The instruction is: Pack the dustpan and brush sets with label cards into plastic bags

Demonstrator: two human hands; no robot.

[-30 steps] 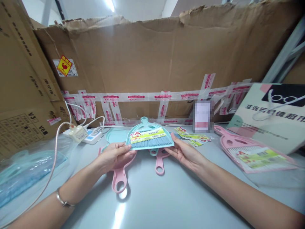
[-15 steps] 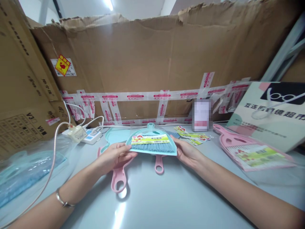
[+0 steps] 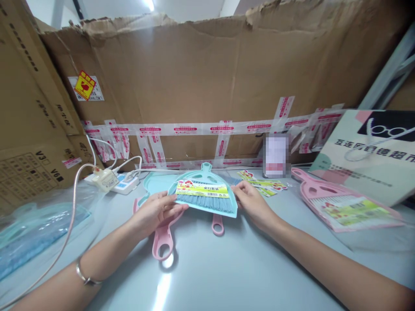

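Note:
A light-blue dustpan (image 3: 194,174) is held up at the middle, its ring handle pointing away from me. A blue-bristled brush (image 3: 205,202) lies in the pan, beneath a yellow-green label card (image 3: 210,189). My left hand (image 3: 159,211) grips the pan's left edge. On its right edge, my right hand (image 3: 252,201) is closed near the card's end, fingertips partly hidden. Under my left hand lies a pink piece with a holed handle (image 3: 162,242). A pink ring handle (image 3: 218,225) pokes out below the pan. Another light-blue dustpan (image 3: 157,180) lies behind my left hand.
Several loose label cards (image 3: 264,183) lie beyond my right hand, before an upright phone (image 3: 276,155). A pink dustpan set (image 3: 343,198) is at right by a paper bag (image 3: 372,160). Bagged blue sets (image 3: 45,229) and a power strip (image 3: 125,185) stand left. Cardboard (image 3: 181,77) walls the back.
The dustpan's right side has tilted down and toward me. My right hand has shifted slightly, its fingers now curled more at the right edge. My left hand keeps its hold.

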